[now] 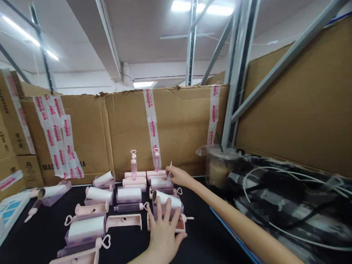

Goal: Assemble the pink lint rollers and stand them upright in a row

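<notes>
My left hand [163,235] lies with its fingers spread over a white paper roll [168,199] in a clear pinkish box and a pink holder part [180,226] in front of it. Farther back, my right hand [177,176] is closed in a pinch on a thin pale piece [171,163] that sticks up above the fingers; its kind is unclear. Just below that hand is another white roll [160,183]. Two slim pink tubes with heart-shaped tops, a left one [134,167] and a right one [157,160], stand upright behind.
Several white rolls [86,228] in clear boxes and pink holder parts [73,262] cover the black table to the left. A lidded drink cup [217,170] stands at right, beside plastic bags and white cables [248,179]. Cardboard walls [127,127] close off the back.
</notes>
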The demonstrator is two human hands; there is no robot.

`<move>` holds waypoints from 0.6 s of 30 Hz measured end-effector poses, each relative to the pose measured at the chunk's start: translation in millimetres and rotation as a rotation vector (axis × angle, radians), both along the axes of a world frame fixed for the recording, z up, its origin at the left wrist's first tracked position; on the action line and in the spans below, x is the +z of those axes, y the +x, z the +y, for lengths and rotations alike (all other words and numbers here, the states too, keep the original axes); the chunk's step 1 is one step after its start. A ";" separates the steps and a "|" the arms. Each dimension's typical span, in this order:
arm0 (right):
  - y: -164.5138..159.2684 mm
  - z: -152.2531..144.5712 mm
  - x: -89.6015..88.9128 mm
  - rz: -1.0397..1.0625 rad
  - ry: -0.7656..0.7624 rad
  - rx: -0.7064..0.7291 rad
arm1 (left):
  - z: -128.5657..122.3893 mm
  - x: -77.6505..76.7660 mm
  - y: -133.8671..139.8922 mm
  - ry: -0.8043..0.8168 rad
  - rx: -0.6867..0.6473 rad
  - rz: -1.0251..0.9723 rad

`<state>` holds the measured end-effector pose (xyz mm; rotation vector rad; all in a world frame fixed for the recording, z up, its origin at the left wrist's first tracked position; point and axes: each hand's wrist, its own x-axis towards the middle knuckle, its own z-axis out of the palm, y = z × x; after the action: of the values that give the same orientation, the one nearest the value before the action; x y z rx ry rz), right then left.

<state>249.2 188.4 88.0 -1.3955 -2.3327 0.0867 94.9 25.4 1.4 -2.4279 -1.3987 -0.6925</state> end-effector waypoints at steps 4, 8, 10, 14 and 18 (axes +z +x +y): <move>-15.0 21.2 14.4 0.084 0.042 -0.200 | 7.4 4.1 -2.5 -0.056 -0.031 -0.040; -43.7 32.1 19.0 0.140 0.029 -0.299 | 9.7 1.7 -2.3 -0.057 -0.047 -0.059; -53.8 29.5 23.4 0.173 0.053 -0.314 | 10.1 -1.1 -1.7 -0.057 -0.051 -0.067; -49.8 11.1 52.2 0.264 0.193 -0.307 | 14.9 -3.9 -0.2 -0.085 -0.063 -0.071; -23.0 -22.6 92.8 0.359 0.374 -0.266 | 28.5 -2.2 1.3 -0.120 -0.061 -0.078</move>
<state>226.1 165.8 180.8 -1.3542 -1.7494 -0.1575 96.2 53.8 -0.7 -2.5710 -1.4401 -0.7447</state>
